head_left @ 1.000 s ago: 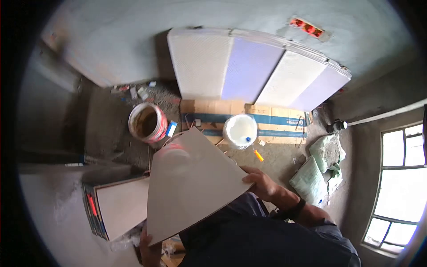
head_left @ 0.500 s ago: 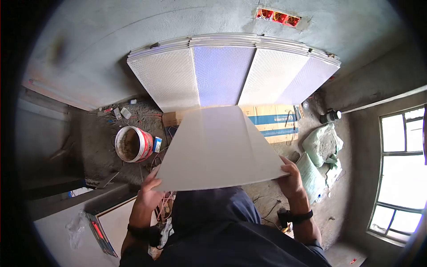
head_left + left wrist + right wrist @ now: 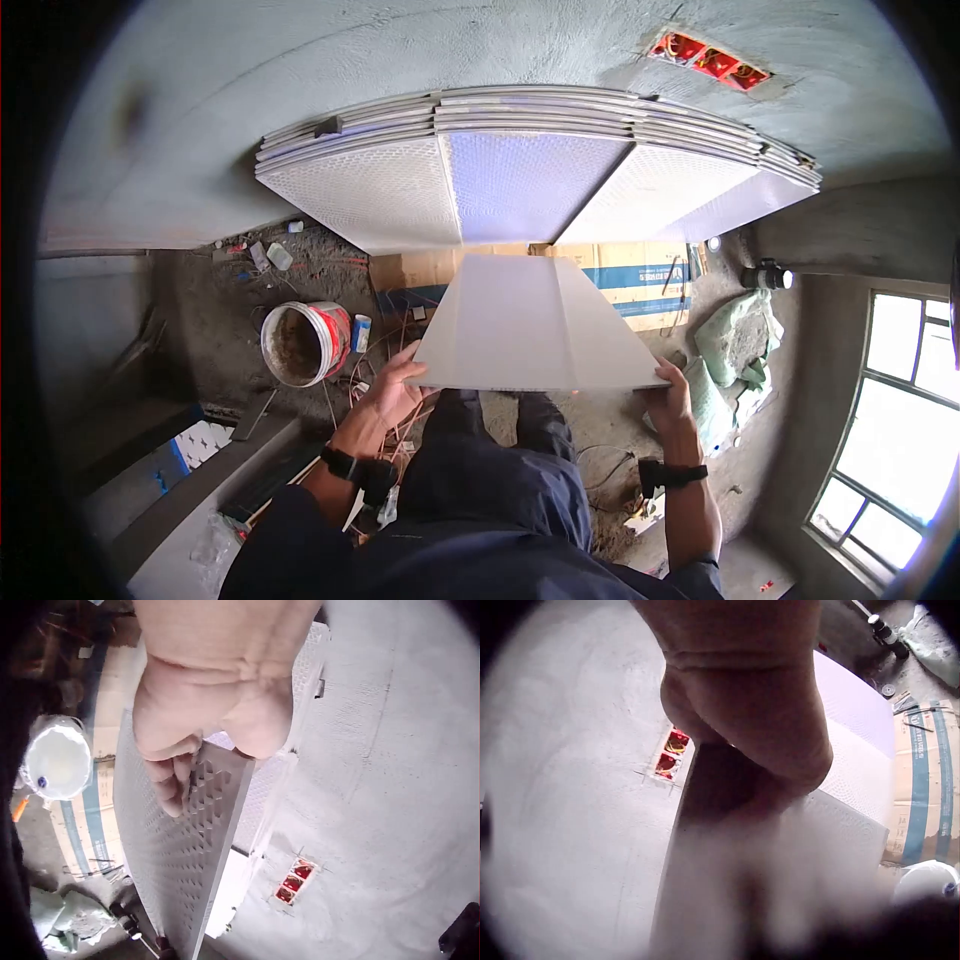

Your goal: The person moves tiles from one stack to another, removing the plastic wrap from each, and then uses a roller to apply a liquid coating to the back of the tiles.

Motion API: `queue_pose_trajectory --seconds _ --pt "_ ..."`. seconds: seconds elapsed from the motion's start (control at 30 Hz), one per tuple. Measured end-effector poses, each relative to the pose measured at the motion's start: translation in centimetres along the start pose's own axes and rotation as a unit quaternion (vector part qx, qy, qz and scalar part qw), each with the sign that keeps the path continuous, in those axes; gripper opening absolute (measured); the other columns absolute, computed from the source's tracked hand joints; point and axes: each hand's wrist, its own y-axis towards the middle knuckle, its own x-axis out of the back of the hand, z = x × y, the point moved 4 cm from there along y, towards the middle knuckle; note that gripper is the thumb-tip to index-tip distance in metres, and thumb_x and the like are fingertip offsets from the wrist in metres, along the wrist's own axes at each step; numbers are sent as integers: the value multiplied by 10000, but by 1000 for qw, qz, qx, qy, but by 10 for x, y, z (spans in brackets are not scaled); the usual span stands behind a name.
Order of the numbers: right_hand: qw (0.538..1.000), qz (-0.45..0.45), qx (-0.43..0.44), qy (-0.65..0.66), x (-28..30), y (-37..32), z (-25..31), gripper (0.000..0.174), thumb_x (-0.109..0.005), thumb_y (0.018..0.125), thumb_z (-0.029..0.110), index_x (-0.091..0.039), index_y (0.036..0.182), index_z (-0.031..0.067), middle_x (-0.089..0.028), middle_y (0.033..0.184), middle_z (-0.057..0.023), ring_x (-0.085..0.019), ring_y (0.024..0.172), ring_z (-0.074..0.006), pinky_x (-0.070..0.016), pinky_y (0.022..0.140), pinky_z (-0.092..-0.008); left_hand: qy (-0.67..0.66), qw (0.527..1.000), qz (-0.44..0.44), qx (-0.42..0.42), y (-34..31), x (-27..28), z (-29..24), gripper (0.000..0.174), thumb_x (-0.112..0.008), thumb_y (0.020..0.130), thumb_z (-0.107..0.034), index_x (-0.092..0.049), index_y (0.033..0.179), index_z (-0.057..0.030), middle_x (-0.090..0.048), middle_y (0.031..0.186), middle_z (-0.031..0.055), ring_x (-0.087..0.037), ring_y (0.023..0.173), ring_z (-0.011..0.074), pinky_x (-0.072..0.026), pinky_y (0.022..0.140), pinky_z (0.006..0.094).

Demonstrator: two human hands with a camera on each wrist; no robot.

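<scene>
A pale flat panel (image 3: 510,320) is held up in front of the body in the head view, its near edge spanning both hands. The left hand (image 3: 395,388) grips its near left corner, and the right hand (image 3: 668,392) grips the near right corner. In the left wrist view the left hand (image 3: 214,720) pinches the edge of the panel (image 3: 202,840), whose face there shows a raised pattern, with fingers along that face. The right wrist view shows the right hand (image 3: 757,742) at the panel (image 3: 697,862), its fingertips blurred. Behind stand stacked patterned panels (image 3: 540,180) against the wall.
A bucket (image 3: 298,345) with a small box (image 3: 361,333) beside it stands at left. Flattened cardboard (image 3: 640,283) lies below the stack. Sacks (image 3: 735,340) are at right, near a window (image 3: 890,420). Cables (image 3: 610,460) lie on the floor, and a red socket box (image 3: 710,60) is in the wall.
The panel has turned from a slant to level between the hands and swung away from the camera. The left hand came up from the lower left, and the view has shifted.
</scene>
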Motion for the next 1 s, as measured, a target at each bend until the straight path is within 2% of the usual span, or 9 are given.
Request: queue_pose_trajectory --seconds 0.1,0.3,0.63,1.0 --pt "999 17 -32 -22 14 54 -4 530 -483 801 261 -541 1241 -28 -631 994 -84 -611 832 -175 -520 739 -323 -12 999 -31 -3 31 5 0 482 -556 892 -174 -459 1340 -24 -597 1224 76 -589 1115 180 -477 957 342" --pt "997 56 -53 -30 17 116 3 513 -481 820 248 -537 1252 -23 -634 1010 -90 -617 847 -182 -527 757 -324 -28 998 -57 3 74 21 5 464 -530 907 -157 -468 1352 -40 -589 1259 76 -581 1135 183 -474 970 362" --pt "996 30 -68 -39 8 143 15 522 -473 834 243 -523 1273 -34 -636 1046 -105 -634 873 -192 -549 770 -322 -40 996 -73 12 104 28 -6 445 -524 917 -155 -468 1347 -52 -602 1230 75 -590 1120 189 -490 929 366" --pt "996 26 -72 -41 1 158 21 550 -469 838 252 -499 1302 -41 -637 1067 -121 -654 858 -196 -565 774 -315 -42 997 -59 18 120 35 -14 463 -533 910 -157 -460 1354 -46 -601 1232 69 -592 1119 182 -496 949 354"
